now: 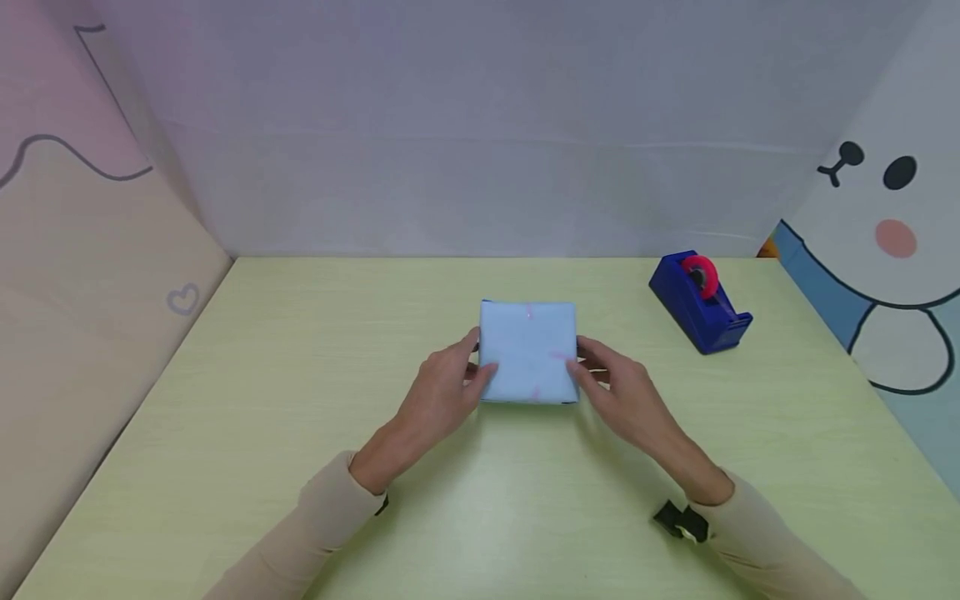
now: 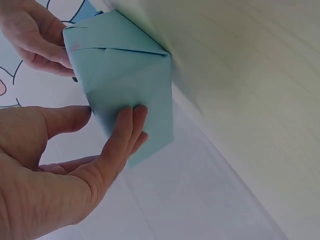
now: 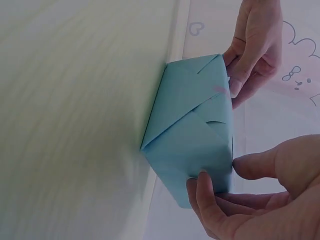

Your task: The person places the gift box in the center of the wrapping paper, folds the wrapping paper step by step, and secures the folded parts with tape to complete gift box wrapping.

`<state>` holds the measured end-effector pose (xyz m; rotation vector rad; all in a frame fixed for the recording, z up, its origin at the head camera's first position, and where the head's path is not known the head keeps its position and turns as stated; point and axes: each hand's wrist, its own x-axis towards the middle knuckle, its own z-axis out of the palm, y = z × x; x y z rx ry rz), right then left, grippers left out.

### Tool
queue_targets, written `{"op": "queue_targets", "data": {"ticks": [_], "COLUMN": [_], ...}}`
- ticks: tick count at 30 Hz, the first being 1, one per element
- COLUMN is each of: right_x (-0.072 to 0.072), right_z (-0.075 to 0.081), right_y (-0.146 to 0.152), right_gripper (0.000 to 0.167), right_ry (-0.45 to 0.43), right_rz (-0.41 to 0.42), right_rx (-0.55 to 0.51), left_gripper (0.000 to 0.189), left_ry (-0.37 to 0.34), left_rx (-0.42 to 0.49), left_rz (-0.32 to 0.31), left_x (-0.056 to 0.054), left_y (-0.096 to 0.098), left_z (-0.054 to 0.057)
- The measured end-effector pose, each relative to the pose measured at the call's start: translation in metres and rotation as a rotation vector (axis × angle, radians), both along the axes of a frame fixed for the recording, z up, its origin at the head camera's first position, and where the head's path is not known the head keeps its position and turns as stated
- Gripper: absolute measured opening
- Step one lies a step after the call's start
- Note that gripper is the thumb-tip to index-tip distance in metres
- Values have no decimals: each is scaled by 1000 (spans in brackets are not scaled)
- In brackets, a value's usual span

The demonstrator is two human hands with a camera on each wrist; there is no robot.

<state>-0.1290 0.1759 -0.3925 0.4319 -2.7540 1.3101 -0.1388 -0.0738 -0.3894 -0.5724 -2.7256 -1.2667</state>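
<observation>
A box wrapped in light blue paper is held between the two hands near the middle of the table. Small pink tape pieces show on its top. At its left side the left hand grips it, thumb on the top edge and fingers against the side. The right hand grips the opposite side in the same way. Folded paper flaps show on the side of the wrapped box in the right wrist view. Whether its underside touches the table cannot be told.
A blue tape dispenser with a red roll stands at the back right of the pale wooden table. Printed cloth walls close off the back and both sides.
</observation>
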Motion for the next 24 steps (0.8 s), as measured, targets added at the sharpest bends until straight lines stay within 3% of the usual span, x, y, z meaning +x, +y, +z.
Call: {"op": "queue_targets", "data": {"ticks": [4,15,24], "right_x": [0,-3,1], "right_z": [-2,-2,5], "right_y": [1,1,9], "right_gripper": [44,42,42], "right_ry": [-7,-22,-57], "right_rz": [18,41,41], "right_rx": [-2,3,43], "left_gripper": [41,53,54], "left_ry": [-10,-45,-5], "left_rx": [-41,-114,-162], "left_rz": [-4,0,-3], "left_x": [2,2,3], "left_y": [-1,-2,-3], "left_z": [-1,-3,-3]}}
